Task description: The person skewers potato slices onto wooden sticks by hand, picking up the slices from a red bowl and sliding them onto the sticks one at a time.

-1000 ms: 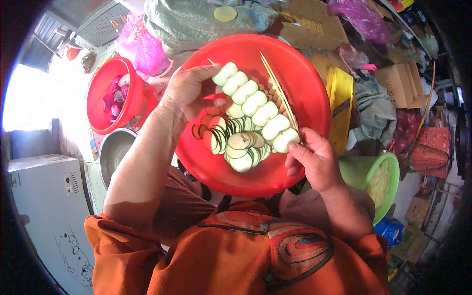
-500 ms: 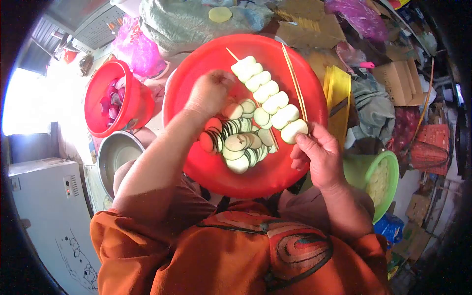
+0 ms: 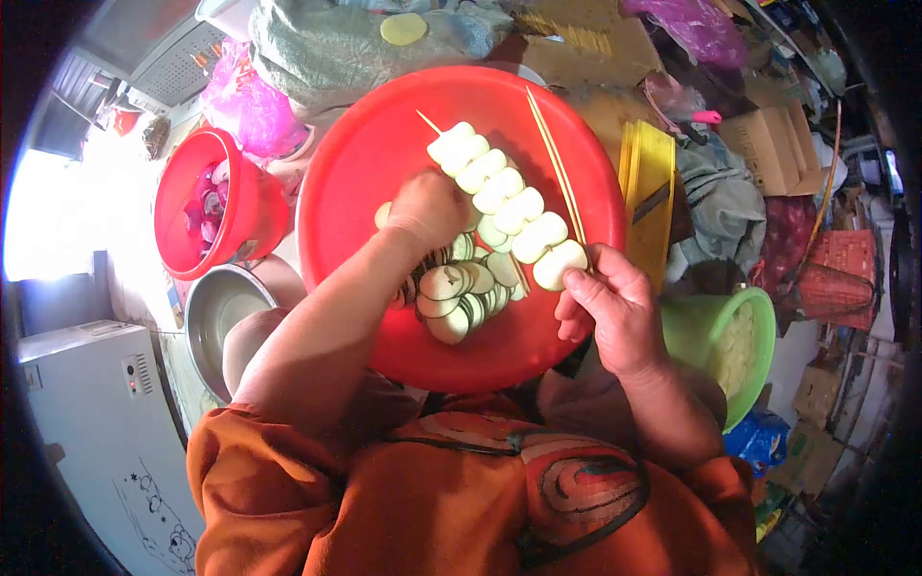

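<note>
My right hand (image 3: pixel 619 312) grips a wooden skewer (image 3: pixel 429 122) by its near end. Several thick, pale vegetable pieces (image 3: pixel 519 209) are threaded along it in a row. Two bare skewers (image 3: pixel 554 161) stick out from the same hand, beside the loaded one. Curled over the pile, my left hand (image 3: pixel 428 206) has its fingertips mostly hidden beneath it, close to the loaded skewer. Round, dark-edged vegetable slices (image 3: pixel 447 322) lie heaped in the large red basin (image 3: pixel 370 120), partly covered by that hand and forearm.
A red bucket (image 3: pixel 252 206) holding purple pieces and a metal bowl (image 3: pixel 197 331) stand at left. At right are a yellow slicer-like board (image 3: pixel 642 206) and a green tub (image 3: pixel 765 331) with pale contents. Sacks (image 3: pixel 317 58) and cardboard (image 3: pixel 768 149) lie beyond the basin.
My left hand has moved right and lower over the slices, now covering part of the pile. My right hand still holds the loaded skewer and bare skewers; the whole view has shifted slightly.
</note>
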Demonstrator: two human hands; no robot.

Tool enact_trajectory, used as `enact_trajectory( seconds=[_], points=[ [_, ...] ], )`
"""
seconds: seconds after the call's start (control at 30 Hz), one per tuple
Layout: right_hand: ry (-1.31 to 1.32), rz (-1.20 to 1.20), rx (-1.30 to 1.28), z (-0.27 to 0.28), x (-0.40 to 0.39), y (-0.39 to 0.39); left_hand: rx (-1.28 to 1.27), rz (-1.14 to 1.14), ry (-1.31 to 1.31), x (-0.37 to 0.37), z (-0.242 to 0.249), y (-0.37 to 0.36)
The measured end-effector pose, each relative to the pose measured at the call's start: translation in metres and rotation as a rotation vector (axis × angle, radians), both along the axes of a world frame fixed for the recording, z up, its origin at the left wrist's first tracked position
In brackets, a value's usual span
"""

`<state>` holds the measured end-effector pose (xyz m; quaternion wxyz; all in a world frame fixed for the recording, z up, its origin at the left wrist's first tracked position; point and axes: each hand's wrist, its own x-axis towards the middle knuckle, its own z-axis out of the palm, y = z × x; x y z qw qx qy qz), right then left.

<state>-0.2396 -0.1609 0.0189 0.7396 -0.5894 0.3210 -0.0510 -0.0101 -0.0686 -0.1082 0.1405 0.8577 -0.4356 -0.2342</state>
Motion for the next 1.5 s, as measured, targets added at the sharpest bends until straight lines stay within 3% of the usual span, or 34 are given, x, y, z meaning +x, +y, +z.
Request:
enact_trajectory(
  seconds=[0.07,0.1,0.17,0.2,0.27,0.5,0.73,0.83,1.0,1.37,1.43,1.5],
  points=[
    [0.002,0.003,-0.002,0.0,-0.001,0.0,-0.379,-0.274,-0.208,0.014,-0.001,0.006],
    [0.004,-0.001,-0.006,0.001,-0.002,0.001,-0.38,-0.275,-0.211,0.02,-0.001,0.009],
    [-0.001,-0.003,-0.011,0.002,-0.002,0.002,-0.541,0.695,0.902,0.024,0.06,0.013],
    [0.007,0.019,-0.006,0.002,-0.002,0.003,-0.694,0.707,1.073,0.032,0.064,0.021],
    [0.009,0.046,-0.003,0.001,-0.002,0.004,-0.839,0.789,1.147,0.036,0.083,0.032],
    [0.005,0.101,0.006,0.003,0.003,0.015,-1.071,0.916,1.1,0.044,0.103,0.053],
    [-0.005,0.095,-0.015,0.005,0.007,0.023,-1.098,0.917,1.037,0.047,0.106,0.066],
    [-0.013,0.115,-0.026,0.005,0.008,0.023,-1.097,0.931,0.948,0.041,0.111,0.068],
    [-0.002,0.094,-0.06,0.002,0.01,0.025,-1.094,0.846,0.58,0.023,0.107,0.064],
    [-0.011,0.126,-0.087,-0.001,0.009,0.024,-1.09,1.005,0.939,0.028,0.104,0.061],
    [0.0,0.14,-0.082,-0.001,0.009,0.024,-0.953,0.965,1.127,0.031,0.104,0.063],
    [0.002,0.138,-0.085,-0.001,0.008,0.024,-0.906,0.942,1.15,0.034,0.1,0.065]
  ],
)
